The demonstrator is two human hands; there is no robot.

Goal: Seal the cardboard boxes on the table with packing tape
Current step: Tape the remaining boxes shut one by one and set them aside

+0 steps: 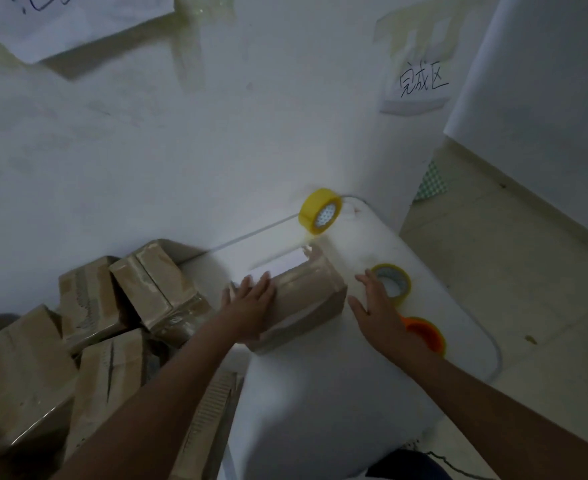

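Flat left hand (247, 299) was pressed on brown cardboard box (303, 299), steadying it; open right hand (377, 299) hovered at 3 o'clock, near yellow tape roll (393, 282).

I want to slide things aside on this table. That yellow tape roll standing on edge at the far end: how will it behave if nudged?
The yellow tape roll stands on its rim, so a nudge would probably send it rolling or topple it flat. It sits near the white table's far edge, so it might drop off. It looks rigid.
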